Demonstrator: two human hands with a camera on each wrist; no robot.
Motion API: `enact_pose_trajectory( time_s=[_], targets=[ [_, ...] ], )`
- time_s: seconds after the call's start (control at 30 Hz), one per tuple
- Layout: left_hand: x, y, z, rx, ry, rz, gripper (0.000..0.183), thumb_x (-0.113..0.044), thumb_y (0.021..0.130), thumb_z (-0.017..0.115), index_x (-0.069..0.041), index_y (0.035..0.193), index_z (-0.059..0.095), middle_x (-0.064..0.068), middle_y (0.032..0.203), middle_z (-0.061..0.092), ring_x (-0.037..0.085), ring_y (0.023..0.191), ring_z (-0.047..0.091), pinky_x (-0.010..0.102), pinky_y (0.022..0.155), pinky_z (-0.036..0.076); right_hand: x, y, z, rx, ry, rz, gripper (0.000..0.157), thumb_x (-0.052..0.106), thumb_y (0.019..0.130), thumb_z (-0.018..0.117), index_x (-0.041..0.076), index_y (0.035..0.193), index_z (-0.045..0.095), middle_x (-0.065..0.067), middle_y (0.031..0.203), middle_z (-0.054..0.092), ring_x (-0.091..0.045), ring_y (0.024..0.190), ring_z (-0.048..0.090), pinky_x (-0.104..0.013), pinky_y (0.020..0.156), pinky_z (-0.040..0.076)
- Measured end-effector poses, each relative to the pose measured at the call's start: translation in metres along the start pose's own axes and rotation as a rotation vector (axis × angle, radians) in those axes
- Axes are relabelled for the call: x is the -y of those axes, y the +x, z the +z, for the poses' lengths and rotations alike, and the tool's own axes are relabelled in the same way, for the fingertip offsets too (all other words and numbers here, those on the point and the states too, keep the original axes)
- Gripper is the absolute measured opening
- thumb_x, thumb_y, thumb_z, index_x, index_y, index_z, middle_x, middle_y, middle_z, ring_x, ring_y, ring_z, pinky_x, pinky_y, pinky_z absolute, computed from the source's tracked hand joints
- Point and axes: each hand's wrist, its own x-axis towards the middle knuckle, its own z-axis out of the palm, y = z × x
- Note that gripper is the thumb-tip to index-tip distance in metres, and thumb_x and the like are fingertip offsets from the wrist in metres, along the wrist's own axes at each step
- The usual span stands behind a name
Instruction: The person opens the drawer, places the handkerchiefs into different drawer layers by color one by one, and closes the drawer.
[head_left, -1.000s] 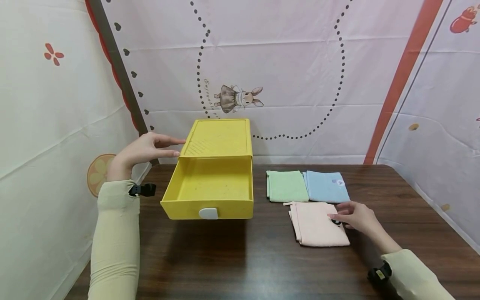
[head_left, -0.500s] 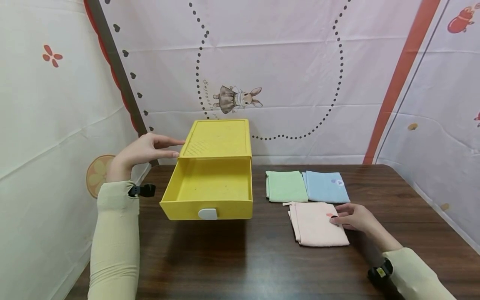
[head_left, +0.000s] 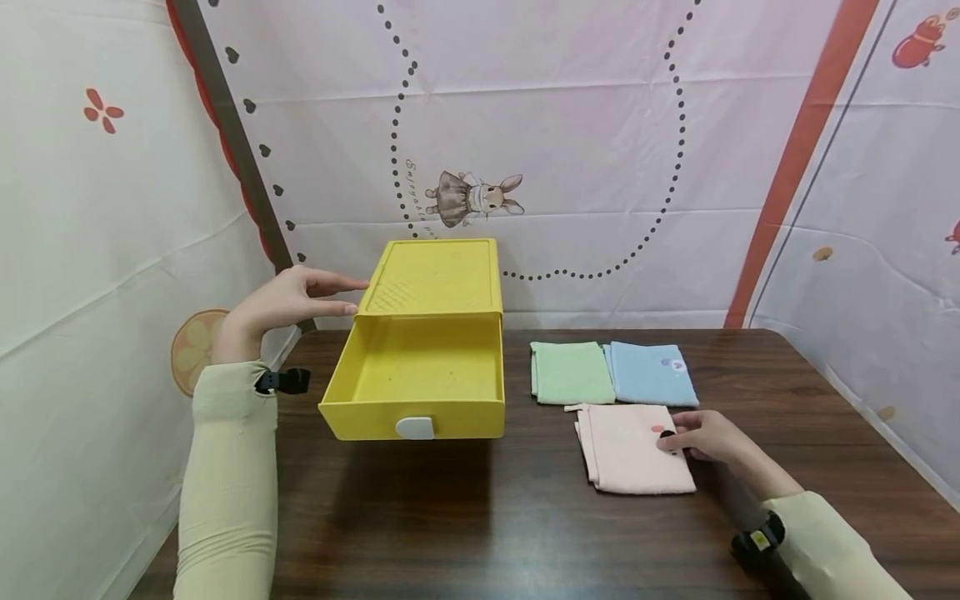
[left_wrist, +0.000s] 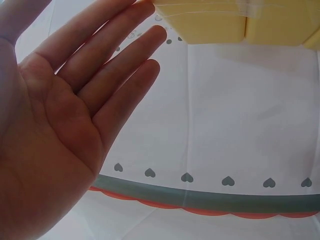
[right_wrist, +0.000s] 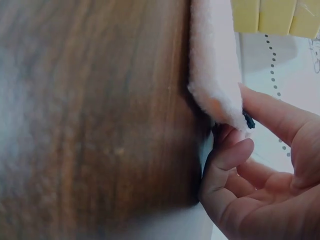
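So we've got a folded pink cloth lying on the dark wood table, to the right of a yellow box and on our side of the green cloth and the blue cloth. Our right hand pinches the pink one at its right edge, thumb on the top face by a black patch, other fingers curled in at the edge. Our left hand has its fingers stretched out, tips at the box's left side; we can't tell if they actually press on it. Handling-wise, we'd guess the cloth is light, floppy and grippy, nothing to break. The annoying part is probably the folds: pinch only the top layer and it could flop apart, so we'd grab all the layers together, well in from the edge. The little loop at the far left corner seems a poor handle. The box looks like thin, stiff plastic, maybe light enough to skid, and a flat palm on the side should steady it. Now, only the head view shows the pulled-out drawer with its white knob. The right wrist cam adds the fuzzy pile and thickness of the cloth, plus those bent fingers, while the left one gives us our whole palm, with nothing in it.
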Motion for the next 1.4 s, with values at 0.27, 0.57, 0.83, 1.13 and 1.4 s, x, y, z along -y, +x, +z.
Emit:
enact_pose_trajectory(
  time_s=[0.27,0.57,0.83,1.13,1.4],
  targets=[
    [-0.001,-0.001,0.0,0.003,-0.003,-0.005,0.047,-0.033,0.078,0.067,-0.016,0.121,0.057,0.002,0.118,0.058,0.018,0.104,0.054,0.041,0.083,0.046,0.0,0.0,0.001,-0.003,0.025,0.0,0.069,0.041,0.067,0.074,-0.002,0.116,0.053,-0.013,0.1,0.059,-0.017,0.08,0.051,-0.025,0.064,0.046],
    [-0.001,-0.001,-0.001,-0.007,0.008,0.018,0.045,-0.032,0.078,0.067,-0.018,0.12,0.057,0.0,0.115,0.059,0.017,0.097,0.055,0.035,0.079,0.046,0.002,-0.004,-0.001,0.005,0.078,0.0,0.07,0.043,0.068,0.072,-0.002,0.118,0.051,-0.02,0.108,0.058,-0.014,0.079,0.056,-0.029,0.07,0.051],
    [0.002,0.001,-0.001,-0.007,0.007,0.023,0.045,-0.031,0.078,0.067,-0.017,0.12,0.058,0.001,0.115,0.06,0.017,0.099,0.055,0.038,0.081,0.047,0.003,-0.007,-0.003,0.049,0.173,-0.004,0.071,0.038,0.072,0.071,-0.006,0.121,0.045,-0.016,0.102,0.061,-0.016,0.079,0.062,-0.035,0.071,0.052],
    [0.002,0.0,-0.001,-0.002,-0.003,0.02,0.045,-0.031,0.078,0.067,-0.016,0.12,0.057,0.002,0.116,0.059,0.017,0.099,0.055,0.039,0.081,0.047,0.007,-0.01,-0.004,0.041,0.224,-0.007,0.071,0.04,0.073,0.069,-0.005,0.122,0.045,-0.014,0.102,0.062,-0.017,0.078,0.063,-0.036,0.072,0.052],
    [0.002,-0.001,-0.001,-0.004,0.001,0.034,0.045,-0.031,0.078,0.067,-0.017,0.12,0.057,0.001,0.115,0.059,0.016,0.098,0.056,0.036,0.08,0.047,0.015,-0.017,-0.006,0.009,0.236,-0.022,0.069,0.044,0.074,0.066,-0.003,0.122,0.048,-0.014,0.104,0.061,-0.016,0.08,0.062,-0.035,0.072,0.052]
  ],
)
